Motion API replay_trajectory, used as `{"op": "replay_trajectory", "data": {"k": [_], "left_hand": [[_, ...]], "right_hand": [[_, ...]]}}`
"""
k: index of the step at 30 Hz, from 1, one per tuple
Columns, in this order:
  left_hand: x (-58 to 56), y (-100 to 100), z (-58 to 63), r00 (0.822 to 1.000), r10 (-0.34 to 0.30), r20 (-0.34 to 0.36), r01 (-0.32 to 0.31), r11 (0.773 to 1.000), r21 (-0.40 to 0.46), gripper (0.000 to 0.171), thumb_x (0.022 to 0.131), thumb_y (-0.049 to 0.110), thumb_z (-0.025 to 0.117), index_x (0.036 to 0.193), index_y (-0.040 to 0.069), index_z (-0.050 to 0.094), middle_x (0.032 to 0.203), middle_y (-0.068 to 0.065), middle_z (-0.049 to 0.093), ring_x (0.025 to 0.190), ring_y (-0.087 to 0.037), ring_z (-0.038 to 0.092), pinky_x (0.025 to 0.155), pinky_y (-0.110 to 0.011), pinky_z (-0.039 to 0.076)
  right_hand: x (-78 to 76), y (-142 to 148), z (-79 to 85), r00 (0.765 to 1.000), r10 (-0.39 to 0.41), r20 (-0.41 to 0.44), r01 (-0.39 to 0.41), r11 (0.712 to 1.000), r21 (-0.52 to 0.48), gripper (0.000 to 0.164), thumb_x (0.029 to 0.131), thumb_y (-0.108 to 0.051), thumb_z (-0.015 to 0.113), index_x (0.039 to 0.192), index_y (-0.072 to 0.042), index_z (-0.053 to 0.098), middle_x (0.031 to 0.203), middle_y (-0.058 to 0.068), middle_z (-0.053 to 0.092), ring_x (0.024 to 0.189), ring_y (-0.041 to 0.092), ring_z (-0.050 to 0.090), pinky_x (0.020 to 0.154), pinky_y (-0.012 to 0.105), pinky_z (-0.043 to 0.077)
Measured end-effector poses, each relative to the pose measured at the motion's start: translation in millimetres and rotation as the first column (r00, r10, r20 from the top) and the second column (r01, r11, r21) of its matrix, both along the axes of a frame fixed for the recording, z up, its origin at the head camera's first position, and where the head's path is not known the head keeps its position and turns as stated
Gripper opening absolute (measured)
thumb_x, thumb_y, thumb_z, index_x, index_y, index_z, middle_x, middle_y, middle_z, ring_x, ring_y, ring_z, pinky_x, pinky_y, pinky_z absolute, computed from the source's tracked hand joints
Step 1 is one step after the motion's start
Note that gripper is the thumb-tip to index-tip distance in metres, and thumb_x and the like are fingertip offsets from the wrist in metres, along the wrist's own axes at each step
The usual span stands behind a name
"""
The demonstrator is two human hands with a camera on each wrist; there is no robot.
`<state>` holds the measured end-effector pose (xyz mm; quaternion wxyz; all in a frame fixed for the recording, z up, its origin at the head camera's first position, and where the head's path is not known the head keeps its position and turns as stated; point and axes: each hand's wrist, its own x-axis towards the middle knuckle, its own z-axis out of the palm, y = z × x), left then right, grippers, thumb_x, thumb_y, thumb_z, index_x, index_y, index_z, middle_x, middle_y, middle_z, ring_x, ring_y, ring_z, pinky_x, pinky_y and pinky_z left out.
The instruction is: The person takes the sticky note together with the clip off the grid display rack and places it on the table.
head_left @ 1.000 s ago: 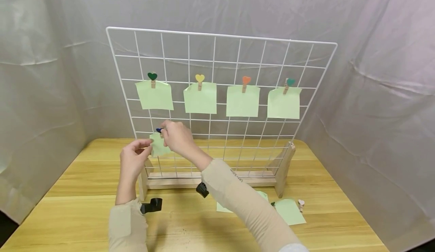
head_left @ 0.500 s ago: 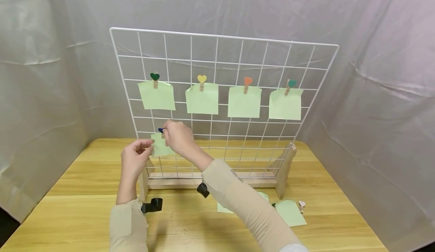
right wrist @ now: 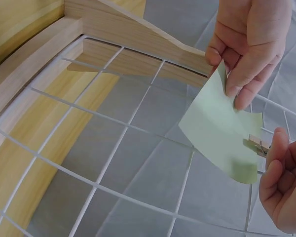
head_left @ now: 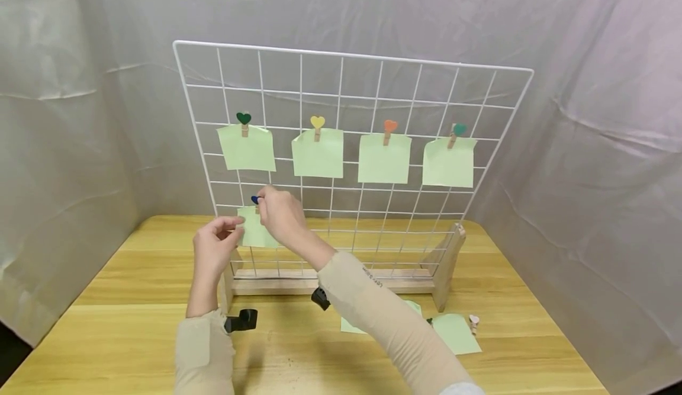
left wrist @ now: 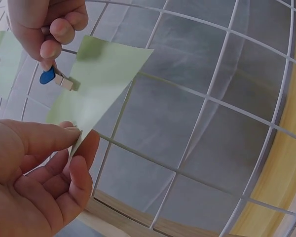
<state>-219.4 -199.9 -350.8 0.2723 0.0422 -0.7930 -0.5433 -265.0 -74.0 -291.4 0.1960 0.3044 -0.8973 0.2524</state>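
Note:
My left hand [head_left: 212, 244] pinches the left edge of a pale green paper note [head_left: 254, 229] in front of the wire grid's lower left. A small wooden clothespin with a blue heart [left wrist: 48, 76] bites the note's top edge. My right hand [head_left: 282, 214] pinches that clothespin's handle end between thumb and finger. In the right wrist view, the clothespin [right wrist: 258, 145] lies on the note [right wrist: 222, 128], beside my right fingertips. Whether the clothespin also grips a grid wire is hard to tell.
The white wire grid [head_left: 351, 55] stands in a wooden base [head_left: 330, 287] on the table. Several green notes hang in a row from heart clothespins, including a yellow one [head_left: 317, 122]. Another note [head_left: 455, 333] lies at the front right, near a white-heart clothespin [head_left: 474, 323].
Both hands keep their grips. My right hand and the blue-heart clothespin have shifted slightly up and right with the note. The head view has moved a little too.

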Motion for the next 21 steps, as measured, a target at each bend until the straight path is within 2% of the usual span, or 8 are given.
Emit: {"op": "replay_trajectory", "data": {"k": [14,21], "left_hand": [[3.6,0,-1.2,1.000,0.007,-0.010,-0.006,0.999,0.036,0.013,0.082,-0.001,0.059,0.093,-0.005,0.064,0.083,-0.015,0.059,0.061,-0.004,0.050,0.053,-0.015,0.044],[9.3,1,2.0,0.999,0.007,0.031,-0.008,1.000,0.021,0.015,0.083,0.002,0.059,0.096,-0.004,0.064,0.085,-0.015,0.058,0.063,-0.006,0.050,0.054,-0.015,0.043]], "right_hand": [[1.6,8,-4.1,0.998,0.039,-0.057,-0.042,0.997,-0.062,0.015,0.091,-0.011,0.049,0.098,-0.002,0.059,0.062,-0.001,0.060,0.045,0.003,0.047,0.039,0.013,0.029],[2.2,11,-3.2,0.996,0.045,-0.077,-0.054,0.992,-0.112,0.014,0.091,-0.011,0.050,0.099,-0.003,0.059,0.060,-0.003,0.059,0.045,0.002,0.048,0.038,0.013,0.028]]}}
